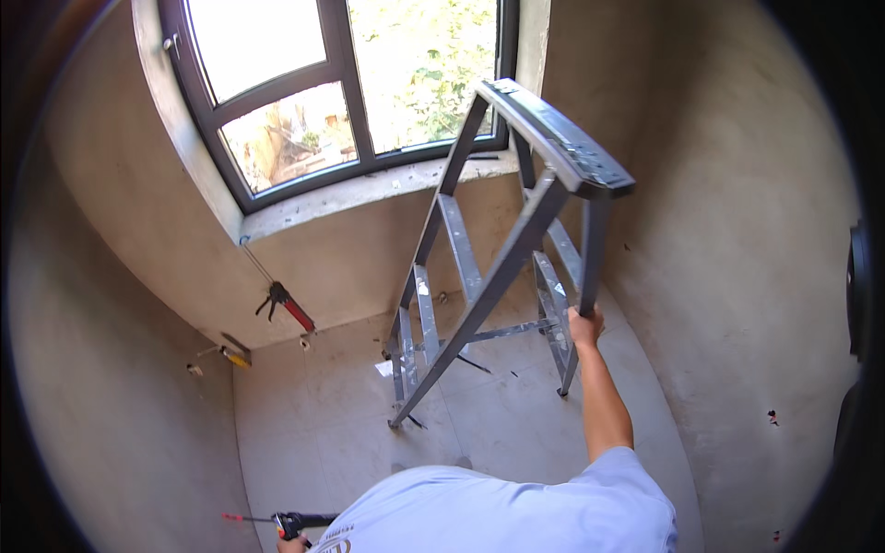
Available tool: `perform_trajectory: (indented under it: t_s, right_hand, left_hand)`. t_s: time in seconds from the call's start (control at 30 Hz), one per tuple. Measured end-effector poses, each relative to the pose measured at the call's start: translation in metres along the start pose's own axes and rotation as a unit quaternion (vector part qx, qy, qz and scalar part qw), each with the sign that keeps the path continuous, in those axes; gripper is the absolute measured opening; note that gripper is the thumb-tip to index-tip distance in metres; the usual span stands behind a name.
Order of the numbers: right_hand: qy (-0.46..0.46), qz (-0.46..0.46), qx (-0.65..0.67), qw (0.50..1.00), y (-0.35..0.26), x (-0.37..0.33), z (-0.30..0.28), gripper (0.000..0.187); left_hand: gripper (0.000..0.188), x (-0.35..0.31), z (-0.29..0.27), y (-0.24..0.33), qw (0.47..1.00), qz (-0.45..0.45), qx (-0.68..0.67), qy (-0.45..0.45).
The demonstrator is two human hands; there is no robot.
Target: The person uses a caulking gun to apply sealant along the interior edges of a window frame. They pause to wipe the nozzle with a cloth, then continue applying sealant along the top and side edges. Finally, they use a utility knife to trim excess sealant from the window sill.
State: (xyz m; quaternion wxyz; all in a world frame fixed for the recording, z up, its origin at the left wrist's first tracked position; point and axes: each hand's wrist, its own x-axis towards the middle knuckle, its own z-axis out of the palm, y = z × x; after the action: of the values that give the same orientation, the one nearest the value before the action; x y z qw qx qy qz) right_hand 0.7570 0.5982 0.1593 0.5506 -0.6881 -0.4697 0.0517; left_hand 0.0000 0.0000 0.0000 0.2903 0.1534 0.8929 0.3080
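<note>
A grey, paint-spotted metal stepladder (499,269) stands spread in front of me, its dark top platform up near the window. My right hand (585,326) is closed around one of its right-side legs, below the top, with the arm stretched forward. Whether all its feet touch the floor I cannot tell. At the lower edge, my left hand (292,545) is partly cut off by the frame and wrapped round a black gun-shaped tool (293,523). A thin rod with red on it points left from this tool; my pale blue shirt hides part of its other end.
A red and black caulking gun (293,307) hangs below the windowsill (341,196). Left of it, a yellow-handled tool (236,357) is at the wall's base. Small scraps lie on the tiled floor (489,424) around the ladder. Bare plaster walls (737,221) close in both sides.
</note>
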Motion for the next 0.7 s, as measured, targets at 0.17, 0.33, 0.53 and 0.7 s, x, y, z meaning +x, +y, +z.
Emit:
perform_trajectory:
  t_s: [0.17, 0.33, 0.53, 0.7]
  right_hand:
    - [0.009, 0.065, 0.100, 0.993, 0.038, -0.034, -0.050, 0.012]
    - [-0.037, 0.090, 0.073, 0.993, 0.099, -0.062, -0.211, 0.010]
    - [-0.017, 0.091, -0.010, 0.996, 0.151, -0.067, -0.305, 0.009]
    - [-0.038, 0.130, -0.010, 0.991, 0.170, -0.078, -0.339, 0.013]
  left_hand:
    - [0.043, 0.029, 0.006, 0.062, 0.995, 0.008, 0.092, 0.029]
    - [0.049, 0.000, -0.003, 0.099, 0.971, -0.029, 0.238, 0.000]
    - [0.049, 0.031, 0.021, 0.165, 0.969, -0.005, 0.248, -0.007]
    - [0.051, 0.042, 0.026, 0.209, 0.959, 0.029, 0.282, -0.018]
